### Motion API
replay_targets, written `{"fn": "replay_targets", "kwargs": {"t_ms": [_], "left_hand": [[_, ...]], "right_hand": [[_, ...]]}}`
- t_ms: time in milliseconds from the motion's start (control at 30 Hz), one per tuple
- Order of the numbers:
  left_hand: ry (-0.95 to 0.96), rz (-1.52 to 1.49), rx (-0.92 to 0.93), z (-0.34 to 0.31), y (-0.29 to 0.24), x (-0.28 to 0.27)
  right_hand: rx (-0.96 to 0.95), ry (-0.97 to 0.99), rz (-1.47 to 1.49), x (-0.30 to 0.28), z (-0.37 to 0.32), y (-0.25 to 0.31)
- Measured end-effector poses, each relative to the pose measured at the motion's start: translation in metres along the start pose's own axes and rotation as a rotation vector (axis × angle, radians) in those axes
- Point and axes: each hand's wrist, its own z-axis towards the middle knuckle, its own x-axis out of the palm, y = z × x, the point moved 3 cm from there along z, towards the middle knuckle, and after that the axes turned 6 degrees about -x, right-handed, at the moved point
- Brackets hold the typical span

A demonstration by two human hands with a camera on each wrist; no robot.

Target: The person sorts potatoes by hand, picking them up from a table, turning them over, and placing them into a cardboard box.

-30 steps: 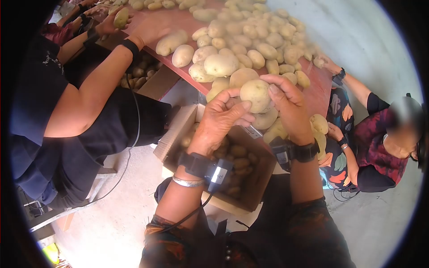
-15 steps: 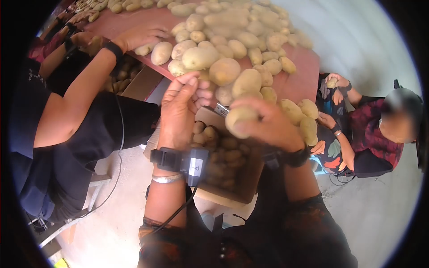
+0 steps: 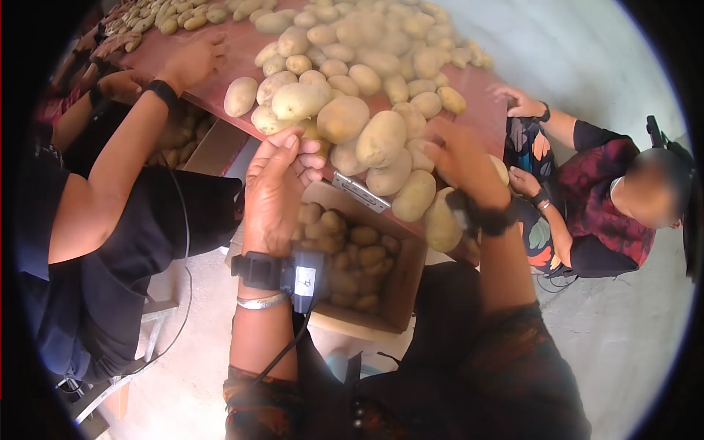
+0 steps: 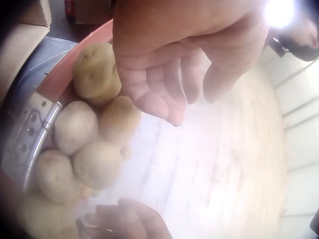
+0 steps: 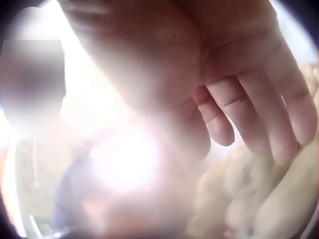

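Note:
My left hand (image 3: 275,176) hangs at the table's front edge beside the nearest potatoes, its fingers loosely bent. In the left wrist view nothing lies between its fingers, and a tan potato (image 4: 119,119) is close below them. Over the right part of the pile, my right hand (image 3: 469,165) reaches in among potatoes. Its fingers (image 5: 261,109) extend relaxed in the right wrist view, with pale potatoes (image 5: 284,199) right at the fingertips. A large potato (image 3: 381,138) and a brownish one (image 3: 343,119) lie between my two hands.
The red table (image 3: 231,59) bears a big heap of potatoes, with a metal hinge (image 3: 361,192) on its edge. Below stands a cardboard box (image 3: 413,275) holding potatoes. One person's arm (image 3: 125,165) reaches in from the left; another person (image 3: 616,191) sits at the right.
Both hands held a potato up together; the right hand then carried it off and now holds none, moved to the pile's right side. My left hand let go and shifted left.

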Motion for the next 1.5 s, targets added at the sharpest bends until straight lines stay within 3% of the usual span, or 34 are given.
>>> {"fn": "replay_targets", "kwargs": {"t_ms": [67, 200, 367, 500, 567, 667, 700, 800, 900, 967, 1033, 1133, 1333, 1500], "left_hand": [[-0.004, 0.002, -0.005, 0.001, 0.001, 0.0], [-0.004, 0.001, -0.008, 0.0, 0.001, 0.002], [0.016, 0.0, -0.009, 0.002, 0.003, 0.002], [0.025, 0.049, -0.013, 0.001, 0.001, 0.003], [0.023, 0.058, -0.01, 0.0, 0.001, 0.003], [0.08, 0.133, -0.05, -0.001, 0.006, 0.007], [0.077, 0.136, -0.049, -0.003, 0.007, 0.011], [0.205, 0.206, -0.27, -0.009, 0.019, 0.023], [0.295, 0.066, -0.323, -0.015, 0.02, 0.03], [0.339, 0.035, -0.315, -0.013, 0.016, 0.026], [0.202, 0.125, -0.196, -0.011, 0.012, 0.021], [0.231, 0.154, -0.149, -0.01, 0.014, 0.02], [0.199, 0.256, 0.001, -0.01, 0.012, 0.019], [0.164, 0.242, -0.019, -0.009, 0.01, 0.016]], "right_hand": [[0.093, 0.277, -0.399, -0.002, 0.015, -0.026], [0.107, 0.437, -0.446, 0.017, 0.03, -0.066], [0.167, 0.584, -0.188, 0.028, 0.031, -0.086], [-0.023, 0.47, -0.088, 0.017, 0.026, -0.09], [0.139, 0.305, -0.013, -0.003, 0.025, -0.071], [0.183, -0.032, 0.54, -0.029, 0.007, -0.008], [0.181, -0.031, 0.544, -0.027, 0.002, 0.008], [-0.152, -0.013, 0.867, -0.01, -0.004, 0.049], [-0.2, 0.004, 1.021, 0.018, -0.001, 0.06], [-0.193, 0.028, 1.004, 0.028, 0.003, 0.064], [-0.105, 0.086, 0.881, 0.032, 0.004, 0.068], [0.015, 0.093, 0.801, 0.04, 0.0, 0.065], [-0.049, 0.053, 0.721, 0.047, -0.002, 0.058], [-0.002, 0.044, 0.966, 0.053, -0.004, 0.052]]}}
